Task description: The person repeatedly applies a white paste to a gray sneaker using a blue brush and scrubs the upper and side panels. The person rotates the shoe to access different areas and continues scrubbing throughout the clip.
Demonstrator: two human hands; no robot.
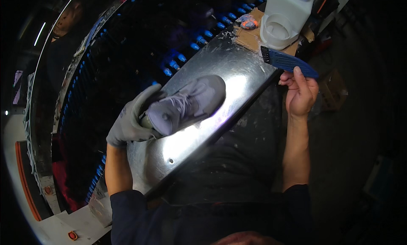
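Note:
My left hand (127, 122), in a grey glove, grips a grey-lavender lace-up shoe (206, 94) at its heel. The thumb and fingers wrap round the collar, and the toe points up and right. The shoe is over the shiny metal ledge (148, 168); whether it touches the metal I cannot tell. My bare right hand (302, 98) holds a blue brush (290, 62) by its ribbed handle, thumb on top. Its short dark bristles face left, close to the front of a white plastic container (292, 11) with a round cup-like opening.
Cardboard (248, 38) lies beneath the container, with an orange-and-grey lump (249, 22) on it. Beyond the ledge runs a dark machine bed with rows of blue-tipped pegs (181, 57). A person (68, 20) shows dimly at upper left. A cardboard box (333, 90) is low on the right.

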